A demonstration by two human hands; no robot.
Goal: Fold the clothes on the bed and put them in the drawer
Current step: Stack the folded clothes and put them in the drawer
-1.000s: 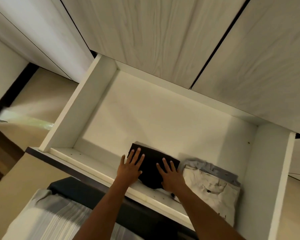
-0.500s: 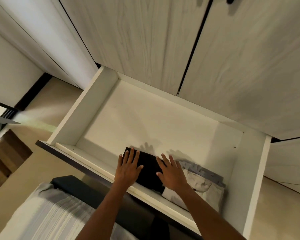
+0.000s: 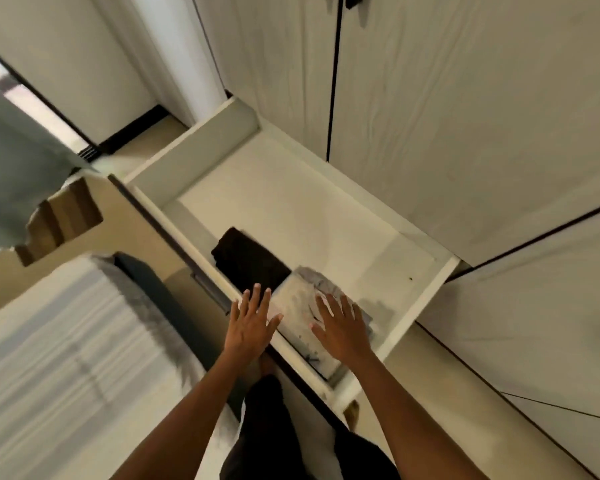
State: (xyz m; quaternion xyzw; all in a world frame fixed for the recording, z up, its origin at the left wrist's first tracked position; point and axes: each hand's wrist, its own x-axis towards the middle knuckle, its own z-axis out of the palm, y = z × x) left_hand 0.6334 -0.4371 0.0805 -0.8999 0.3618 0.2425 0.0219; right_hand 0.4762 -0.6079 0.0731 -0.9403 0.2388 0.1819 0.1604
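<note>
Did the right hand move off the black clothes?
Yes. The right hand slid away from the black folded garment toward the drawer's right wall, and is now over the white folded clothes.

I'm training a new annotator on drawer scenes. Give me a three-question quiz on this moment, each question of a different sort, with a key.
1. True or false: the black folded garment lies inside the open drawer.
2. Multiple choice: the right hand is over which item? A) the black folded garment B) the light folded garment C) the bed
3. Fill in: both hands have their fingers ____ and hold nothing.

Key
1. True; it sits against the drawer's front wall, beside the light garment.
2. B; the left hand is at the drawer's front edge.
3. Spread.
</note>
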